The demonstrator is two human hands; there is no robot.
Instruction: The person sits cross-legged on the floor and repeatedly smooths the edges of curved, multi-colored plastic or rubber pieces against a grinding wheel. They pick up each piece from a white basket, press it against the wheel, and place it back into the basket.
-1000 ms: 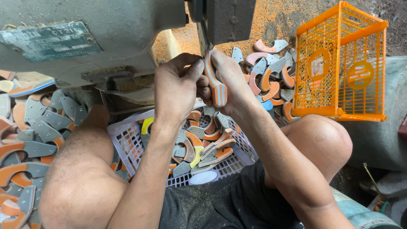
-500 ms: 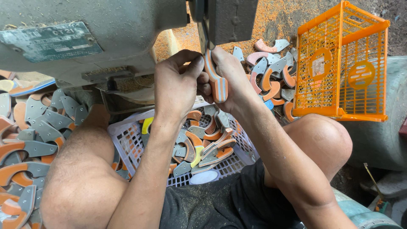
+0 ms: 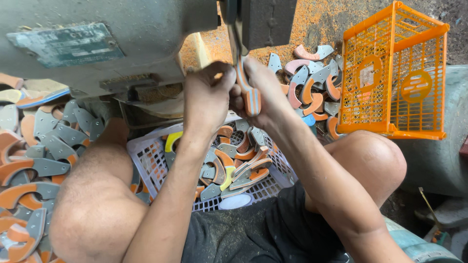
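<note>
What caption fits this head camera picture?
Both hands press a curved orange-and-grey layered piece against a grey machine above a white basket.

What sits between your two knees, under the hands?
In the head view, a white plastic basket of curved orange and grey pieces lies between the left knee and right knee.

A small, rough workshop: a heavy grey machine (image 3: 112, 44) fills the top of the view over a dirt floor (image 3: 312, 24) dusted with orange grit. Curved grey and orange cut pieces (image 3: 39, 156) lie in heaps on the ground, more fill a white plastic basket (image 3: 151, 160), and an orange plastic crate (image 3: 395, 73) stands nearby.
</note>
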